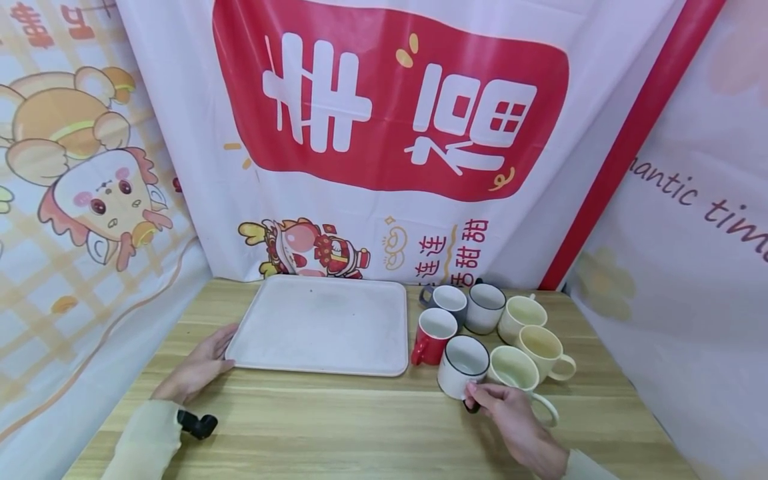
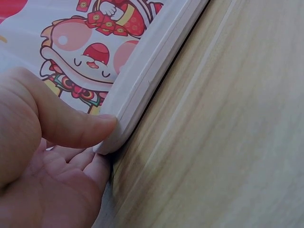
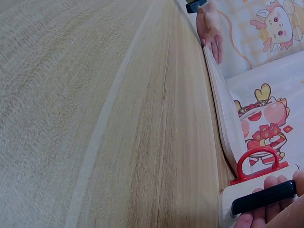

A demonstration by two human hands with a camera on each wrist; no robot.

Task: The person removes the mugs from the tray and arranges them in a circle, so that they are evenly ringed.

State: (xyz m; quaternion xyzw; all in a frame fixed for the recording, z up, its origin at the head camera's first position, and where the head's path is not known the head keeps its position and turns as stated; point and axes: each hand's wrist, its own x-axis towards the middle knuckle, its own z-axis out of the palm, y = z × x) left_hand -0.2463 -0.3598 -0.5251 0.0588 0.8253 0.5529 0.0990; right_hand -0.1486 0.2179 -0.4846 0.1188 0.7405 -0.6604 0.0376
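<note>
A white rectangular tray (image 1: 324,327) lies flat on the wooden table. At its front left corner, my left hand (image 1: 197,368) pinches the rim, with the thumb (image 2: 80,126) against the edge and the fingers at the underside. My right hand (image 1: 510,417) holds a white mug (image 1: 457,377) with a black rim by its black handle (image 3: 266,197). Right behind that mug stands a red mug (image 1: 433,345), its handle towards the tray. A pale green mug (image 1: 513,373) stands just right of the white one, partly behind my right hand.
Behind these, a grey-blue mug (image 1: 450,300), a white mug with a dark rim (image 1: 485,313) and two cream mugs, one pale (image 1: 521,317) and one yellower (image 1: 540,350), stand close together. A printed cloth (image 1: 390,220) hangs along the table's back edge, with more cloth at both sides.
</note>
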